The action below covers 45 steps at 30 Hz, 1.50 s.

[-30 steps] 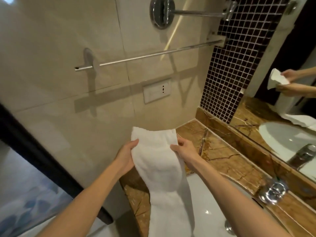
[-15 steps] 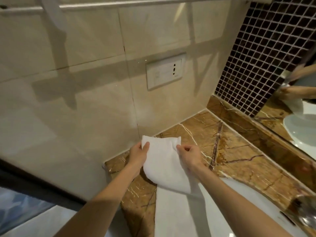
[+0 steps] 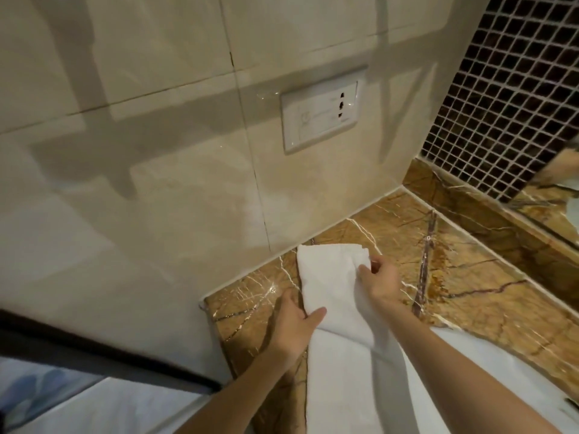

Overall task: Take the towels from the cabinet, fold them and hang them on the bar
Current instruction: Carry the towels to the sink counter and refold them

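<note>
Step in hand: folding a white towel (image 3: 332, 286) on the marble worktop (image 3: 470, 286), far end doubled back over the long strip that runs toward the person.
Towel position: folded end lies on the worktop just beside the tiled wall (image 3: 156, 151), below the wall socket (image 3: 319, 115); the rest trails toward the bottom edge of the view (its near end is out of frame).
Left hand (image 3: 294, 324): closed on the left edge of the fold, thumb on top, fingers underneath.
Right hand (image 3: 380, 283): pinching the far right corner, which is bunched and creased.
Fold quality: left edge looks straight; right corner is not flat.
Advice: draw the right corner outward to flatten the bunching, match both side edges before pressing down, then smooth from the crease outward.
Risk: a skewed fold would probably hang unevenly.
Bar: not in view.
</note>
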Motion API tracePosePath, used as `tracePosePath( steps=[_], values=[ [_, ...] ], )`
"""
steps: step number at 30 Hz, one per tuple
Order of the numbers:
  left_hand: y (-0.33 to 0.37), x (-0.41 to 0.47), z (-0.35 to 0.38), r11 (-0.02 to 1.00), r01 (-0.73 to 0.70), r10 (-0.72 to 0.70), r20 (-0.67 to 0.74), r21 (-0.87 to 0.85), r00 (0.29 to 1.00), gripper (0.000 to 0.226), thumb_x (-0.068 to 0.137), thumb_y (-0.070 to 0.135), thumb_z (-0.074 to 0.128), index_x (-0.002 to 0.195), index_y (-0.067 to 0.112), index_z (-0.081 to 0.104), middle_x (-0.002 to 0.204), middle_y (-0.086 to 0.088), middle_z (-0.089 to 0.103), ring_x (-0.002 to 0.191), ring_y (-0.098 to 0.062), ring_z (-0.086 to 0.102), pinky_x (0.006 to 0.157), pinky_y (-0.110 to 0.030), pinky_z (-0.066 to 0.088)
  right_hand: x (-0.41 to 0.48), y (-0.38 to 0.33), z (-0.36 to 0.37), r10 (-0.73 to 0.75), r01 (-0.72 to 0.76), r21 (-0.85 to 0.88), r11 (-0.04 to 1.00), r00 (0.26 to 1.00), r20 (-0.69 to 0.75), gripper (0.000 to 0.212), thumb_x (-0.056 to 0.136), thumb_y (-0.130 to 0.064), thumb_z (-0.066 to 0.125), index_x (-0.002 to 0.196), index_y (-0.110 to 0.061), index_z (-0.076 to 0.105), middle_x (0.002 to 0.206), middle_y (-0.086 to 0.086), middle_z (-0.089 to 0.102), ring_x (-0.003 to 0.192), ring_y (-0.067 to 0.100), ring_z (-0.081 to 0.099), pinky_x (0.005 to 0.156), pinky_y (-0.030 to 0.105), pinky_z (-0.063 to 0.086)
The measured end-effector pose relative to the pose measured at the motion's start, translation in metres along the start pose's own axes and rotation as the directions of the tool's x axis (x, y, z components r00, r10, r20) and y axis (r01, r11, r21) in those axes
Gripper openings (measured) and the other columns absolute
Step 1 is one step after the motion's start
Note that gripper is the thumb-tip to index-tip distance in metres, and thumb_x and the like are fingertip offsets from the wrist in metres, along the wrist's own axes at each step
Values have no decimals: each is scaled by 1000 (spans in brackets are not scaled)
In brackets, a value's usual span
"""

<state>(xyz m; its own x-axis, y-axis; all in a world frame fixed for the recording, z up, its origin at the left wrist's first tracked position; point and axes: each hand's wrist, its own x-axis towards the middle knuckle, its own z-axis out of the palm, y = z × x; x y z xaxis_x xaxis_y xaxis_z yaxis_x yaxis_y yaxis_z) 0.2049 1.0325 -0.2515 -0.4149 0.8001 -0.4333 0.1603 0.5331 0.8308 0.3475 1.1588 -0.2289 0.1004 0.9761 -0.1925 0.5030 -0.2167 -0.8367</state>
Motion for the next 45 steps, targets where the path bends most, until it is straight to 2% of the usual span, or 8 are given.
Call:
tracePosePath(
  steps=[6,11,19,27,34,37,40,45],
  values=[
    [2,-8,6,994,-36,38,-14,103,999,79,60,61,70,122,23,41,103,-2,67,92,-21,67,80,-47,56,-42,13,-27,-191,192,-45,980,981,21,30,82,-6,55,64,-28,45,59,-12,49,57,10,47,49,17,32],
    [8,-23,12,988,-114,122,-72,101,990,65,73,40,76,125,18,44,110,-8,64,95,-26,64,83,-46,53,-86,35,-51,-260,299,-269,916,951,169,11,85,-12,56,96,-13,61,103,8,59,99,26,52,81,36,43],
    [-10,-96,26,977,-174,178,-21,122,984,79,82,28,72,145,14,28,141,-11,44,127,-29,45,102,-49,41,-175,85,-73,-8,75,-232,970,961,277,60,90,-28,52,143,-13,29,140,11,39,127,28,41,106,38,38],
    [-58,-203,22,998,-54,53,-38,-21,998,58,81,26,73,129,12,44,124,-7,57,114,-27,57,97,-49,49,-267,122,-109,186,-233,178,956,950,249,57,93,-29,53,142,-14,29,108,-3,58,98,16,58,81,22,44],
    [-84,-249,25,999,31,-30,-61,15,998,52,85,33,68,126,11,46,116,-4,59,103,-23,59,92,-41,51,-306,137,-122,175,-234,182,955,940,293,54,90,-14,59,139,-5,37,97,1,59,95,18,61,81,17,42],
    [-97,-262,29,997,64,-67,-63,-43,996,49,85,36,68,121,7,53,112,-7,64,99,-23,62,82,-36,54,-314,139,-125,155,-221,194,956,939,307,46,88,-7,63,130,0,47,86,-1,64,78,6,61,62,4,42],
    [-109,-281,29,973,125,-132,-27,-193,991,39,83,37,70,104,5,64,95,-4,70,86,-19,66,59,-24,51,-324,143,-127,184,-246,168,954,930,319,53,89,-13,63,136,-5,42,108,9,62,94,18,60,77,21,45],
    [-128,-310,26,965,174,-138,184,-195,973,27,82,25,73,99,4,68,96,-6,73,82,-14,69,55,-17,51,-356,156,-133,129,-124,-39,992,920,369,48,92,-18,56,138,-7,45,137,9,51,124,23,49,101,30,39]
  ],
)
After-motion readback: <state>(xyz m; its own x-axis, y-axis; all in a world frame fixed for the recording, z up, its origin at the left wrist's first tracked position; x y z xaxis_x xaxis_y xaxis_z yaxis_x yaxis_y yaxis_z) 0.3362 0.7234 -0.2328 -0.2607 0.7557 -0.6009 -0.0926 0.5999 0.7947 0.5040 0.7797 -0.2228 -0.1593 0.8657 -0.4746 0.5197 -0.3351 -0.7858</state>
